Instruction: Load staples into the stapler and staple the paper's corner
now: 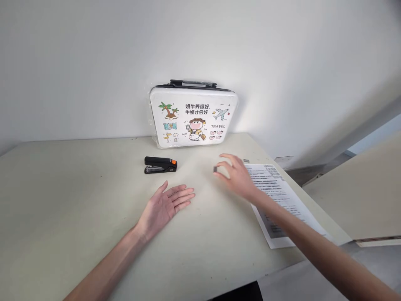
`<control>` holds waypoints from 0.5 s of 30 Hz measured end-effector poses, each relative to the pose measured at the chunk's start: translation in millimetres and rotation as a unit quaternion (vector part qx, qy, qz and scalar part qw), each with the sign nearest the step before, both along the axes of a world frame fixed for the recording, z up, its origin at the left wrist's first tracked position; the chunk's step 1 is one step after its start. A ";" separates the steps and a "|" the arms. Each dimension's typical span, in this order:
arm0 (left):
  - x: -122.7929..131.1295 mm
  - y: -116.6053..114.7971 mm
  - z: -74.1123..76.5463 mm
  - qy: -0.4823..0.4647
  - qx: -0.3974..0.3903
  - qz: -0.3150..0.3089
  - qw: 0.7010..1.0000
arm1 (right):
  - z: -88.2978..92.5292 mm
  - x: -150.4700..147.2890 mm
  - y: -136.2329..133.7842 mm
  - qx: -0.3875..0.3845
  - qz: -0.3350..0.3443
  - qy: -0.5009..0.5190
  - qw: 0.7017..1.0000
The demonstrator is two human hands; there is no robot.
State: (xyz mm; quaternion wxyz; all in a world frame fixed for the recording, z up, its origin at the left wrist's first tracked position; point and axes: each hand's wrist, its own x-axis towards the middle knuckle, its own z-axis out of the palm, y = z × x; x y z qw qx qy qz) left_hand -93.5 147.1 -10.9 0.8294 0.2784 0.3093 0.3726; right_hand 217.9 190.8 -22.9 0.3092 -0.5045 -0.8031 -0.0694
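Between thumb and fingertip, my right hand (236, 175) pinches a small dark grey piece that looks like a strip of staples (215, 169). That hand is raised over the table near the top left corner of a printed sheet (275, 188). My left hand (164, 205) lies palm up with its fingers stretched out, holding nothing. Just beyond it sits a black stapler (160, 165) with an orange button. Another small grey strip of staples (246, 160) rests above the sheet's top edge.
A white case (194, 117) with cartoon prints and a black handle leans on the wall at the back of the pale table (78, 196). The table's right edge runs beside the sheet. Something black (241, 292) shows below the front edge.
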 end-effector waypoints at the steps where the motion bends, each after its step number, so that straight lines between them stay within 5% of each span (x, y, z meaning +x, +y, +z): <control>1: -0.1 0.0 0.7 0.008 0.002 0.003 1.000 | -5.2 19.2 10.5 -0.009 -0.044 -0.006 0.999; 7: 0.6 -1.8 5.1 0.019 0.002 0.021 1.000 | -29.1 88.3 57.4 -0.070 -0.205 -0.012 0.976; 11: -0.6 -3.1 8.4 0.009 0.005 0.021 1.000 | -27.7 90.7 57.7 -0.069 -0.205 -0.011 0.976; 15: -0.6 -3.4 9.9 0.004 0.002 0.022 1.000 | -25.4 79.5 16.8 -0.067 -0.132 0.008 0.989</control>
